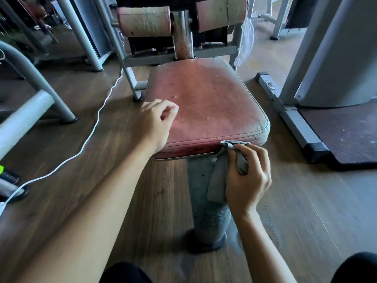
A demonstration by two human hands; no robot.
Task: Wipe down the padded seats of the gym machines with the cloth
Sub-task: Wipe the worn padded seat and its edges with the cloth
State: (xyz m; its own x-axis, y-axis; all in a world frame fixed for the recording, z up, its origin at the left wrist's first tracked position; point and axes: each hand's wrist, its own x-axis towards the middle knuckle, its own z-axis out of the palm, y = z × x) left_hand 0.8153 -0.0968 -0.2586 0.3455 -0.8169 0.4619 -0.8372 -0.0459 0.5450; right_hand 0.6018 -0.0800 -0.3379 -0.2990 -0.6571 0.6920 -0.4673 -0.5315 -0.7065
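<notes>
A worn red padded seat (208, 103) sits on a grey post (206, 211) in the middle of the view. My right hand (247, 176) grips a grey cloth (219, 180) against the seat's front edge, near its right corner; part of the cloth hangs down beside the post. My left hand (157, 123) rests on the seat's left side with its fingers loosely curled and nothing in them.
Two taped roller pads (144, 21) and a rusty chrome post (182, 35) stand behind the seat. Grey machine frames (36, 82) flank the left, a white cable (95, 127) runs over the wooden floor, and a machine base with a dark mat (344, 131) lies on the right.
</notes>
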